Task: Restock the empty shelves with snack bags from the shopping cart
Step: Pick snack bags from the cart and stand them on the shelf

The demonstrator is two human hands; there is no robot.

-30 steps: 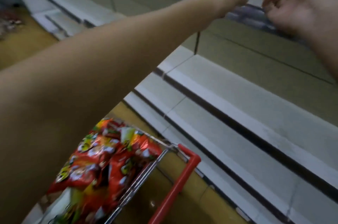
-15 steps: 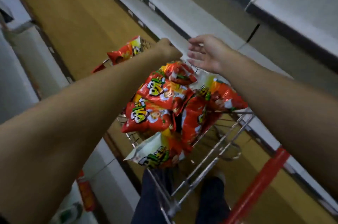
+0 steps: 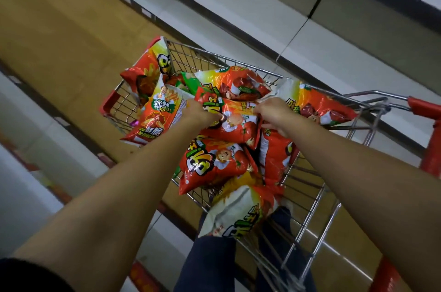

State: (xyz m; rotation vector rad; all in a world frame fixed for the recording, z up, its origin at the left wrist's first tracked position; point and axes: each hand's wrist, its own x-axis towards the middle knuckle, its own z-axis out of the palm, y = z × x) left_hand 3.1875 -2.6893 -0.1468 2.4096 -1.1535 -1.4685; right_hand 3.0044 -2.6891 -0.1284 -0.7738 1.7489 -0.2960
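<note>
Both hands in cart [image 3: 296, 198]: left hand [image 3: 202, 114] and right hand [image 3: 274, 110] pinch opposite edges of top snack bag [image 3: 235, 122], mid-pile. Grip seams, lift straight, don't crush; shelves [image 3: 250, 0] on the right are bare.

Snack bags [image 3: 214, 162] heaped in the shopping cart [image 3: 307, 201], shelves [image 3: 238, 2] beyond, probably another shelf unit [image 3: 26, 148] left.
</note>
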